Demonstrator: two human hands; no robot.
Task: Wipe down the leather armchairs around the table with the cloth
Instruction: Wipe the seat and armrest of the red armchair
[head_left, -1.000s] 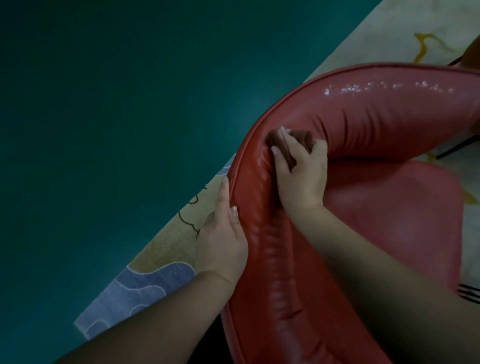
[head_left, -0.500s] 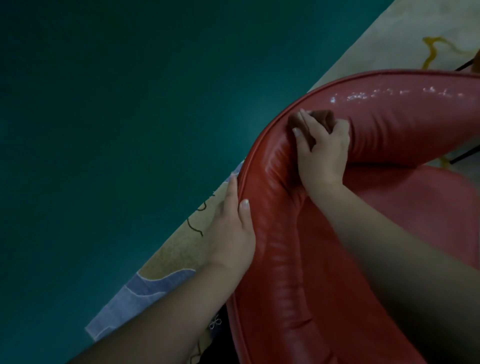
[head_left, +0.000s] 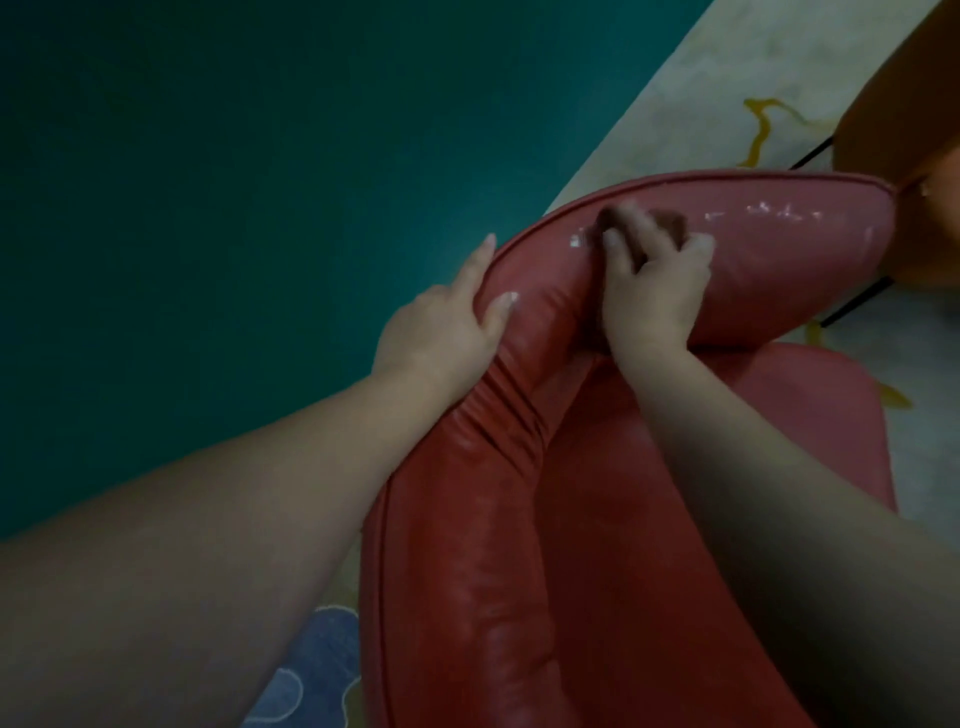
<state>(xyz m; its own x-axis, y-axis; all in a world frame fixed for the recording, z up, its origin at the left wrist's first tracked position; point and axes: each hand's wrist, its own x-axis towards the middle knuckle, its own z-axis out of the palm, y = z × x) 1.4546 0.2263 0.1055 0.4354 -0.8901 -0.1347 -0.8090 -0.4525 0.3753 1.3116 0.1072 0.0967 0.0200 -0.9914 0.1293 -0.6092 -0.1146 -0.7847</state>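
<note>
Brown cloth under right hand, atop armchair backrest

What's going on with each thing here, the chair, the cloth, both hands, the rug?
Red armchair: padded rim creased, white flecks along its top.
Brown cloth: bunched under the right hand, pressed on the rim.
Right hand: fingers curled on the cloth, blurred.
Left hand: grips the rim's outer edge, thumb on top.
Patterned rug: lies flat under the chair.
</note>
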